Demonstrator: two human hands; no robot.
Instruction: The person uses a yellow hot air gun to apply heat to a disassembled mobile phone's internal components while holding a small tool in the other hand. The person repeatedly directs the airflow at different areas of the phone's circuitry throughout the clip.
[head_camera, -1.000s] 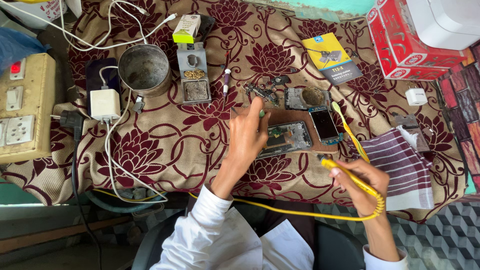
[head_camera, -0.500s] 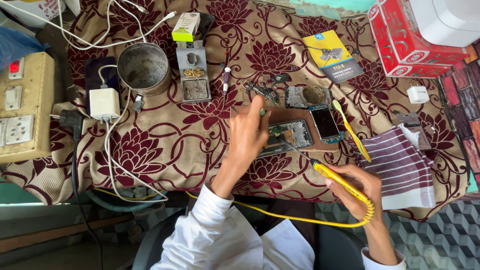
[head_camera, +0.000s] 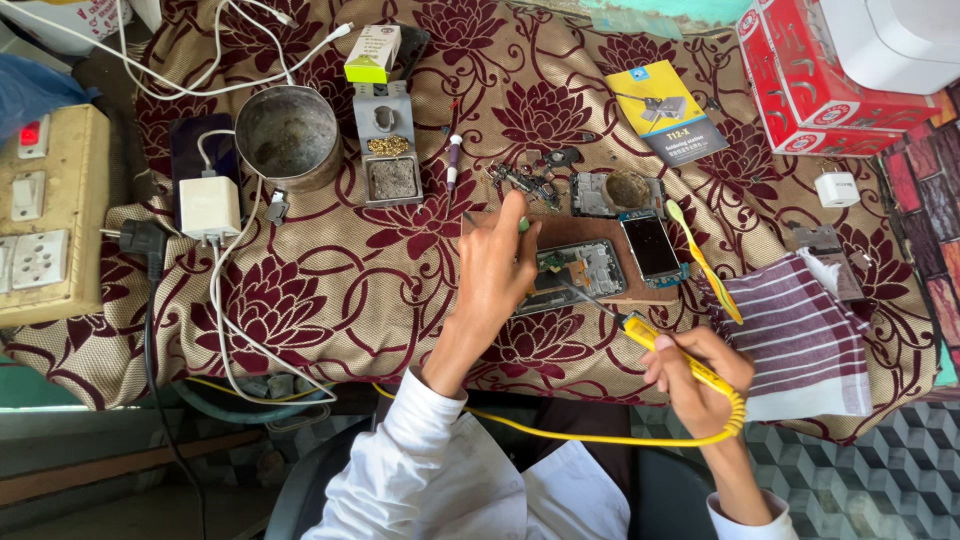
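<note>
The right hand grips a yellow soldering iron, tip on the opened phone. The left hand presses on that phone, fingers extended, on a wooden board atop the floral-clothed surface.

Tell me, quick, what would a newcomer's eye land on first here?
The yellow soldering iron in the right hand, low and right of centre, its tip reaching toward the opened phone on the small wooden board. The left hand rests on that phone's left end. All round lies the maroon flowered cloth, with a dull metal cup at upper left and red boxes at upper right.
</note>
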